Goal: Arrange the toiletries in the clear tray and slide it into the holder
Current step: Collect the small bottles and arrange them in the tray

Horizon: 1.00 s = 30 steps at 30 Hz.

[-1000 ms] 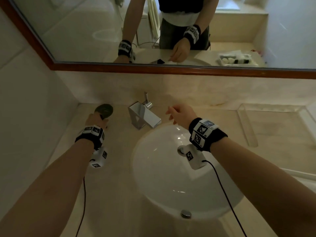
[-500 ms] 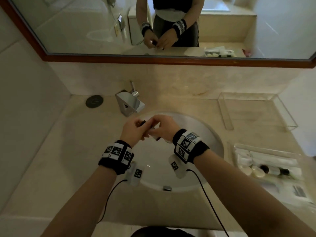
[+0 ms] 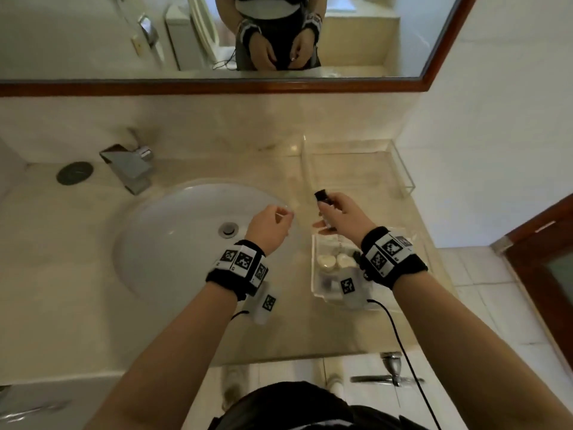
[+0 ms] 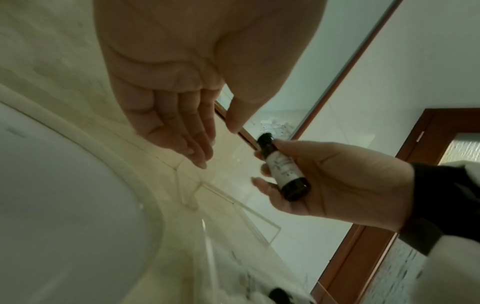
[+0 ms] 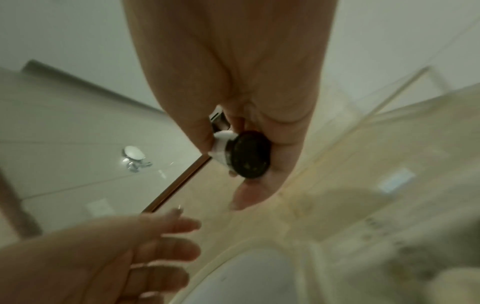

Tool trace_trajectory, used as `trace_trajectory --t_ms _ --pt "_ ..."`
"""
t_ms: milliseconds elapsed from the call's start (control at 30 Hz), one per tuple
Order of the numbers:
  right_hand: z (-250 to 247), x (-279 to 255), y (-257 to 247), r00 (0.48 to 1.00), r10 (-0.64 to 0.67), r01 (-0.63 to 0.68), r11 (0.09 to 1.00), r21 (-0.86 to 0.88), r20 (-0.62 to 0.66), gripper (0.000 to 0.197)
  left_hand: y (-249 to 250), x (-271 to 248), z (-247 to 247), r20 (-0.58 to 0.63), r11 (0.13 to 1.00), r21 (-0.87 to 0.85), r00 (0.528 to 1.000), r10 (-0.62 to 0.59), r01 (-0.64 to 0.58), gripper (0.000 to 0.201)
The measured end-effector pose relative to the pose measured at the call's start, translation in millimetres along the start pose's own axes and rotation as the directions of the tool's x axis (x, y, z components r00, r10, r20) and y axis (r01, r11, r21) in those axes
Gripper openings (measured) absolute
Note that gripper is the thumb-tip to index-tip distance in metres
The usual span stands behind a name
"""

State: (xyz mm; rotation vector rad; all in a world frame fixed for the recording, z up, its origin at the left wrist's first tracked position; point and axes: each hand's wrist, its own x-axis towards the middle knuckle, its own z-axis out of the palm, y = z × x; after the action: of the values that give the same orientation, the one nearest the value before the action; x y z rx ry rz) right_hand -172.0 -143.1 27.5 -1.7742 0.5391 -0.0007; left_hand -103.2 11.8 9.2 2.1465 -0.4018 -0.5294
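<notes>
The right hand [image 3: 344,214] holds a small dark bottle [image 3: 324,203] with a black cap and a pale label; its grip is curled around the body, thumb on one side and fingers [image 4: 262,182] on the other, the cap end pointing away from the wrist. In the right wrist view the round black base of the bottle [image 5: 249,155] faces the camera, seated against the palm. The bottle is up in the air, off the desk [image 3: 77,321], to the right of the sink [image 3: 173,243] and between the two clear pieces that sit on that side.

The left hand [image 3: 271,226] hovers over the right edge of the sink, near the bottle but apart from it. Its grip is loose and holds nothing: the left wrist view shows the fingers [image 4: 182,131] long and lightly bent, close together, the thumb set slightly off from them.

The clear tray [image 3: 317,293] lies on the desk right of the sink, toward the front edge, under the right wrist. It holds pale round items and other small toiletries, partly hidden by the wristband. The clear holder [image 3: 403,169] stands farther back, right of the sink and against the wall, well apart from the tray.

A faucet [image 3: 130,166] stands behind the sink, with a dark round disc [image 3: 74,172] on the desk to its left. A wood-framed mirror [image 3: 124,41] hangs on the wall behind the sink.
</notes>
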Motion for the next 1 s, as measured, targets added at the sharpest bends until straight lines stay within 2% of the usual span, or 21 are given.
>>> trace_trajectory --t_ms 133,267,433,533,600,700,733,833,1000 --pt "-70 -13 41 0.985 0.074 -0.07 0.997 0.03 -0.154 0.037 18 -12 56 0.062 0.995 0.103 0.998 0.008 -0.014 0.035" --pt "-108 -24 70 0.954 0.137 -0.135 0.991 0.025 -0.269 0.041 29 -23 102 0.145 0.984 0.178 0.988 -0.047 0.021 0.05" --pt "-132 -29 97 0.933 0.221 -0.198 0.974 0.107 -0.283 0.033 30 -21 132 0.202 0.942 0.331 0.979 -0.017 -0.052 0.06" --pt "-143 -37 108 0.934 0.275 -0.247 0.958 0.144 -0.226 0.029 30 -18 139 0.24 0.901 0.415 0.97 0.026 -0.127 0.065" --pt "-145 -43 111 0.956 0.256 -0.243 0.965 0.102 -0.146 0.015 30 -17 143 0.272 0.889 0.431 0.962 0.038 -0.157 0.066" --pt "-141 -48 115 0.965 0.26 -0.258 0.965 0.051 -0.036 0.005 30 -11 148 0.269 0.868 0.452 0.959 0.084 -0.203 0.047" --pt "-138 -49 116 0.964 0.265 -0.264 0.964 0.036 -0.011 0.008 30 -9 150 0.272 0.87 0.443 0.957 0.098 -0.215 0.04" --pt "-132 -48 121 0.972 0.235 -0.236 0.968 -0.082 -0.017 0.015 31 -2 152 0.297 0.883 0.405 0.947 0.119 -0.238 0.03" --pt "-125 -48 123 0.979 0.194 -0.202 0.939 -0.279 -0.055 0.015 27 4 153 0.297 0.915 0.323 0.944 0.143 -0.24 0.028"
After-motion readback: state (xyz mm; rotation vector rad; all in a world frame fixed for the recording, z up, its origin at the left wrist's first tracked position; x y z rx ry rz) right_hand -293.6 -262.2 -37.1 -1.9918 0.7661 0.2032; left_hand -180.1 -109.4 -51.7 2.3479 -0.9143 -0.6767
